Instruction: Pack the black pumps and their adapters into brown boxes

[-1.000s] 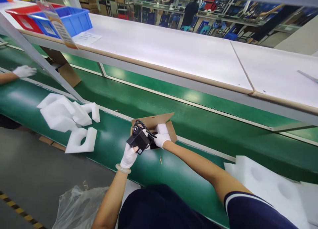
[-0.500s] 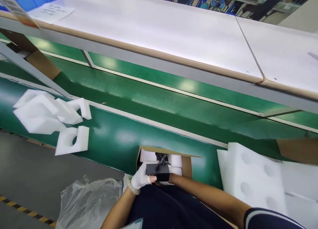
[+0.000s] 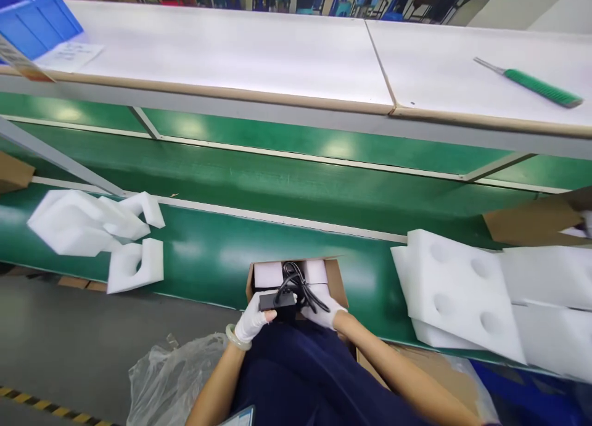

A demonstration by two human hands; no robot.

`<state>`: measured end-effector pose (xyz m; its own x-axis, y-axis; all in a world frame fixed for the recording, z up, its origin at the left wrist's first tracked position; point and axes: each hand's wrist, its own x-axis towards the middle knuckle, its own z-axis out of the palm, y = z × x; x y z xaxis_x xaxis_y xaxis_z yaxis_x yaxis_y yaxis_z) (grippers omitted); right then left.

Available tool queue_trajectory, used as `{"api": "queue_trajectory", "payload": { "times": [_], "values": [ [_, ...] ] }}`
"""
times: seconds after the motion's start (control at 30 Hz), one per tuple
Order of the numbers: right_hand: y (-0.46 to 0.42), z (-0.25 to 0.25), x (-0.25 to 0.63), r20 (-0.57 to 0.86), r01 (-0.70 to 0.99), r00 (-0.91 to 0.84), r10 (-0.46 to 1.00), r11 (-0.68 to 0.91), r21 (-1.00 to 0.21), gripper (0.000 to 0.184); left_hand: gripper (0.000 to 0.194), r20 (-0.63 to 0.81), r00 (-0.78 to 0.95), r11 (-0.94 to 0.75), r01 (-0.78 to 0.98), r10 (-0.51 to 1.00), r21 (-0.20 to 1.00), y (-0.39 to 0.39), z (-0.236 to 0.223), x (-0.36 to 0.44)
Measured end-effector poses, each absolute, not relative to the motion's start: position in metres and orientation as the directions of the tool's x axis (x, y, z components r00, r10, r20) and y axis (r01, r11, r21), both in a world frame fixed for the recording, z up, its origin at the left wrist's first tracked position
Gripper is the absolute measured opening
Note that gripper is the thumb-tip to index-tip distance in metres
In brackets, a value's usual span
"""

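Note:
My left hand, in a white glove with the thumb tip bare, grips a black power adapter over the near side of an open cardboard box. A black cable loops from the adapter across the middle of the box. White foam blocks fill the box on both sides of the cable. My right hand, also gloved, reaches into the box's near right part beside the cable. Its fingers are mostly hidden, so I cannot see what they hold.
Cut white foam pieces lie left on the green belt; foam sheets with round hollows are stacked right. Above runs a white shelf with green-handled tweezers and a blue bin. Clear plastic hangs below left.
The adapter has tilted in my left hand, and its cable now shows looped to the right. My right hand has come into view at the box's right side. The camera view has turned.

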<state>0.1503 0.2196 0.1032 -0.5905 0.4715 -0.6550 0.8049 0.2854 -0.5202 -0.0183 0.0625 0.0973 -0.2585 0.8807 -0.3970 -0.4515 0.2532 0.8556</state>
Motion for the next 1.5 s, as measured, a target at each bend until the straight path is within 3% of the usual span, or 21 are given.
{"api": "queue_trajectory", "payload": {
  "times": [0.23,0.3,0.4,0.6,0.7,0.77,0.83,0.9,1.0,1.07,1.13,1.23,1.3,1.37,1.5],
  "values": [
    [0.249,0.153,0.176,-0.308,0.473,-0.722,0.62,0.118,-0.873,0.055,0.071,-0.321,-0.001,0.292,-0.418,0.947,0.86,0.076,0.118,-0.02],
    [0.245,0.157,0.177,-0.239,0.414,-0.663,0.71,0.08,-0.907,0.052,0.07,-0.31,-0.019,0.275,-0.413,0.95,0.868,0.078,0.119,-0.015],
    [0.236,0.15,0.179,-0.248,0.428,-0.527,0.813,0.002,-0.904,0.051,0.067,-0.337,-0.151,0.257,-0.391,0.929,0.884,0.075,0.115,-0.009],
    [0.225,0.113,0.152,-0.235,0.173,-0.547,0.803,-0.167,-0.971,0.057,0.059,-0.337,-0.236,0.227,-0.393,0.912,0.891,0.072,0.118,-0.003],
    [0.221,0.099,0.128,-0.232,0.163,-0.423,0.876,-0.179,-0.97,0.051,0.052,-0.297,-0.264,0.181,-0.388,0.918,0.904,0.078,0.128,-0.003],
    [0.218,0.094,0.118,-0.214,0.249,-0.382,0.899,-0.123,-0.961,0.047,0.05,-0.285,-0.276,0.167,-0.383,0.918,0.908,0.083,0.135,-0.004],
    [0.216,0.096,0.117,-0.266,0.406,-0.447,0.854,-0.072,-0.911,0.046,0.051,-0.288,-0.283,0.17,-0.378,0.915,0.91,0.087,0.139,-0.005],
    [0.215,0.107,0.127,-0.376,0.612,-0.52,0.767,0.027,-0.791,0.042,0.052,-0.296,-0.279,0.181,-0.374,0.913,0.91,0.087,0.141,-0.007],
    [0.219,0.141,0.151,-0.435,0.838,-0.485,0.758,0.261,-0.479,0.038,0.052,-0.309,-0.275,0.201,-0.358,0.91,0.912,0.085,0.141,-0.012],
    [0.223,0.165,0.161,-0.371,0.872,-0.478,0.796,0.381,-0.306,0.043,0.052,-0.312,-0.269,0.216,-0.333,0.911,0.918,0.083,0.142,-0.015],
    [0.225,0.181,0.159,-0.327,0.833,-0.552,0.767,0.498,-0.241,0.05,0.052,-0.31,-0.223,0.235,-0.307,0.924,0.922,0.084,0.144,-0.017],
    [0.225,0.175,0.134,-0.331,0.712,-0.703,0.63,0.62,-0.33,0.056,0.053,-0.293,-0.064,0.263,-0.291,0.954,0.92,0.089,0.147,-0.017],
    [0.226,0.156,0.114,-0.315,0.658,-0.75,0.581,0.613,-0.437,0.049,0.053,-0.276,0.041,0.277,-0.271,0.96,0.922,0.093,0.148,-0.016],
    [0.228,0.132,0.1,-0.29,0.651,-0.748,0.597,0.572,-0.499,0.038,0.051,-0.271,0.08,0.282,-0.233,0.959,0.931,0.097,0.148,-0.014],
    [0.235,0.095,0.092,-0.222,0.677,-0.681,0.698,0.484,-0.555,0.029,0.046,-0.282,-0.009,0.277,-0.161,0.959,0.947,0.105,0.139,-0.009]
  ]
}}
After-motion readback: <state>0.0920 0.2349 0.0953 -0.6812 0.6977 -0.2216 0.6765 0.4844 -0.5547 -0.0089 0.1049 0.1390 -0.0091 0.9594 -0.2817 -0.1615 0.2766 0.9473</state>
